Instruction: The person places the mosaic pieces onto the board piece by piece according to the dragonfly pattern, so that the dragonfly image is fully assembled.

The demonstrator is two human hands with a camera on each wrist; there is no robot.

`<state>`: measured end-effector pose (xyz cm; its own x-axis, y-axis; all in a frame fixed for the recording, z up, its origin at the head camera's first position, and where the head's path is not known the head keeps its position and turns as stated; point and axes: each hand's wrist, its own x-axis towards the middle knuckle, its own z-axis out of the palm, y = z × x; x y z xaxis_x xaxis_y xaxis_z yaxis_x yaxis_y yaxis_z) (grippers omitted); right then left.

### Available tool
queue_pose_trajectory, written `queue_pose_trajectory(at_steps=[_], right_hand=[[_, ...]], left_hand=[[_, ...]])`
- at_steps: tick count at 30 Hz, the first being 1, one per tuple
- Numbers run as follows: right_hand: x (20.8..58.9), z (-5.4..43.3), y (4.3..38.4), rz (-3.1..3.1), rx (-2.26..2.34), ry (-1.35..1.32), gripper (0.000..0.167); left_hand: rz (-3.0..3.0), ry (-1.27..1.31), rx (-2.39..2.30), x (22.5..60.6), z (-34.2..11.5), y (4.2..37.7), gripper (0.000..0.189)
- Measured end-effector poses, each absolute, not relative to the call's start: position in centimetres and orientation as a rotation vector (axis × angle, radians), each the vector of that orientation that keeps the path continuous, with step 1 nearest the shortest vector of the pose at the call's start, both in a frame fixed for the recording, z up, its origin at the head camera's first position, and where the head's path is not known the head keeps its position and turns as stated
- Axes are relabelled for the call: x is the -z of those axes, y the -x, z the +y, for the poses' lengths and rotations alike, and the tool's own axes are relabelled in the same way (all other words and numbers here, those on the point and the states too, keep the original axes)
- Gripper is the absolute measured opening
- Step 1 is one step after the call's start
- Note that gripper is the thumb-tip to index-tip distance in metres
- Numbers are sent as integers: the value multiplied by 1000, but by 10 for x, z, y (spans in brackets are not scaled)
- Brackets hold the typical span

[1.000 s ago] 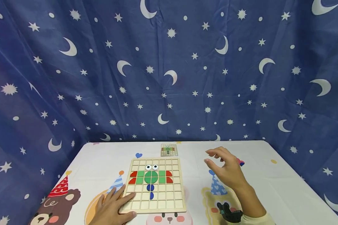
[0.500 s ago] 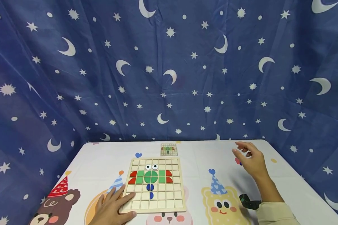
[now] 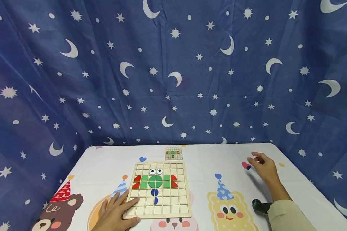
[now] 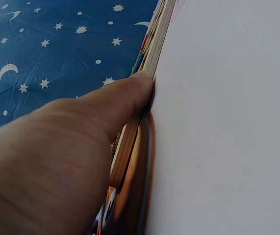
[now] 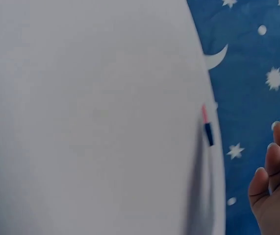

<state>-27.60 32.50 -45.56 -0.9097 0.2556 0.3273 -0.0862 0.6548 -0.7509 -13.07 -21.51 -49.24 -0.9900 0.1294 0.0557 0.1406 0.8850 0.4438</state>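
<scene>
A square wooden grid board (image 3: 173, 210) lies mid-table with green, red and blue pieces and two round eye pieces set in its cells. My left hand (image 3: 115, 210) rests spread over the board's lower left corner; in the left wrist view its thumb (image 4: 130, 98) touches the board's edge. On the right, my right hand (image 3: 266, 168) hovers with loosely bent fingers and nothing visible between them. Just left of its fingertips lies a small dark blue piece (image 3: 249, 167), beside a pink heart print. The right wrist view also shows this blue piece (image 5: 208, 134), apart from the fingers.
A small picture card (image 3: 173, 153) with a similar grid pattern lies behind the board. The white tablecloth (image 3: 208, 205) carries printed animals and party hats. A blue curtain (image 3: 173, 80) with moons and stars hangs behind the table.
My right hand has moved right from beside the board, then dipped slightly close to the small blue piece, which it had partly covered. My left hand and the board have stayed in place.
</scene>
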Motion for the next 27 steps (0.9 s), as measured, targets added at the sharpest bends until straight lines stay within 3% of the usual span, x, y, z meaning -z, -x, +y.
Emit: queue_pose_trajectory(at_steps=[12, 21, 27], right_hand=[[479, 344, 284, -2711, -1228, 278, 62], [483, 343, 292, -2836, -1044, 286, 52], [481, 340, 295, -2882, -965, 296, 34]], left_hand=[[-3032, 221, 714, 493, -216, 131, 71], [-3060, 208, 712, 493, -216, 132, 72], [-3046, 217, 706, 493, -216, 132, 71]])
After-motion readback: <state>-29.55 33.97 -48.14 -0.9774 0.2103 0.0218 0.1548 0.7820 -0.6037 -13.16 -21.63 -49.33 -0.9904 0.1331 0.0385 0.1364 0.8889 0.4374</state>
